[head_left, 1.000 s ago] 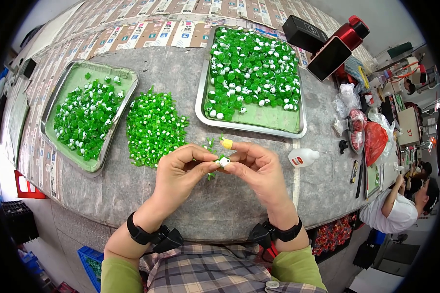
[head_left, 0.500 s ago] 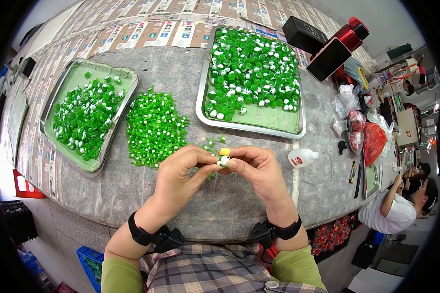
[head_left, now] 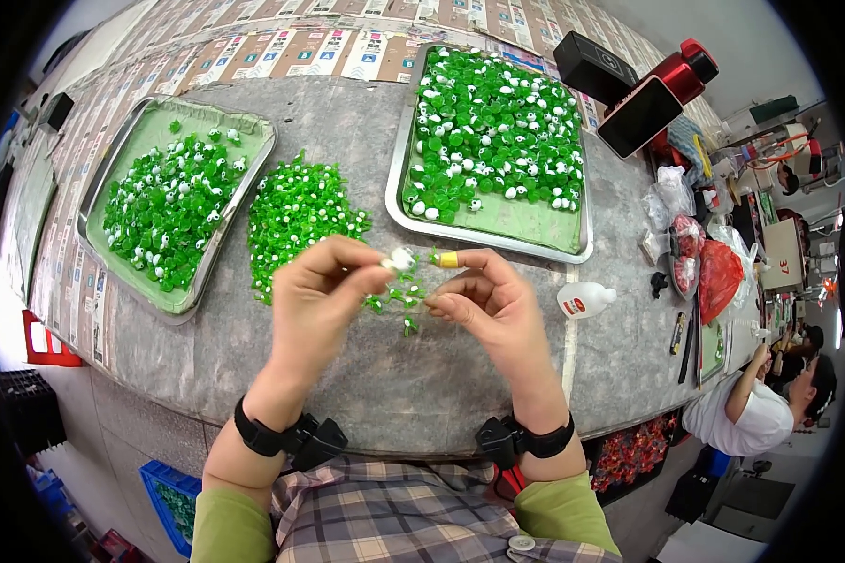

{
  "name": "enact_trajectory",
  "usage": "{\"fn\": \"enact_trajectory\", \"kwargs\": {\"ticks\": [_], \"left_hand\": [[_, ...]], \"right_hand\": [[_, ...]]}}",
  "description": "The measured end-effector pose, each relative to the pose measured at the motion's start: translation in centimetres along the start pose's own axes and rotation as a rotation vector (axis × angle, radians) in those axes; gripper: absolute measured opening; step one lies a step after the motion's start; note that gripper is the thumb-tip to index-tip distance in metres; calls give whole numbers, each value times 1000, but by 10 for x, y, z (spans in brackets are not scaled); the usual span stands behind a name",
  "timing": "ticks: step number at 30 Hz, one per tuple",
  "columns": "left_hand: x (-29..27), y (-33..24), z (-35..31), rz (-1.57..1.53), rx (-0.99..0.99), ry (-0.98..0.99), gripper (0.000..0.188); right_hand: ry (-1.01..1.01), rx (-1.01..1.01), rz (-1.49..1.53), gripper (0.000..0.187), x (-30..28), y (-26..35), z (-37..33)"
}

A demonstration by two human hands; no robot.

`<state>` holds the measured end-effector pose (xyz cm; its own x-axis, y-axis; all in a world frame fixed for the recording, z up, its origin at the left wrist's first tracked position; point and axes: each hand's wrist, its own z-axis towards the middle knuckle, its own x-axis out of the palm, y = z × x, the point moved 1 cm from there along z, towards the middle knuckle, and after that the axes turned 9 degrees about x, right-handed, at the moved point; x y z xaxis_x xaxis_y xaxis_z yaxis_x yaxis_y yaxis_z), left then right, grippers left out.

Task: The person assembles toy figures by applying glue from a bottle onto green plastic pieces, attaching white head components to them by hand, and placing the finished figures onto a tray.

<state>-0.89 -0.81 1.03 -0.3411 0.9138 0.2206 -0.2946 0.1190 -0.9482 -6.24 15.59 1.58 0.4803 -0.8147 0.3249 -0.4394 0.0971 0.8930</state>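
Between the thumb and fingers of my left hand is a small figure with a white ball head and some green at its underside. To its right is my right hand, with a yellow band round the index fingertip. That index finger and the thumb are spread apart, and I see nothing held between them. Several loose green pieces lie on the table below and between the hands. A heap of small green pieces with pale spots spreads beyond my left hand.
A metal tray of green-and-white figures stands at left, a larger one at far right. A white squeeze bottle lies right of my right hand. Beyond are a phone, a red bottle and plastic bags. Another person sits at right.
My hands have come apart. The left has moved slightly left and up with the white-headed figure, and the right has released it and spread its index finger and thumb.
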Motion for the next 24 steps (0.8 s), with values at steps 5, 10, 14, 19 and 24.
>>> {"fn": "enact_trajectory", "kwargs": {"ticks": [5,10,14,19,24], "left_hand": [[-64,-3,28,-854,78,-382,16],[-43,-8,23,-953,30,-334,20],[-7,-1,5,-86,-195,167,20],[14,2,-5,211,-170,388,17],[6,12,-6,-27,-367,237,14]], "right_hand": [[-20,-139,-1169,17,3,-3,1],[-33,-333,-1368,15,5,-15,2],[-55,-293,-1190,14,5,3,-3],[-169,-438,-1034,14,-2,12,-9],[-388,-567,-934,14,-5,33,-21]]}}
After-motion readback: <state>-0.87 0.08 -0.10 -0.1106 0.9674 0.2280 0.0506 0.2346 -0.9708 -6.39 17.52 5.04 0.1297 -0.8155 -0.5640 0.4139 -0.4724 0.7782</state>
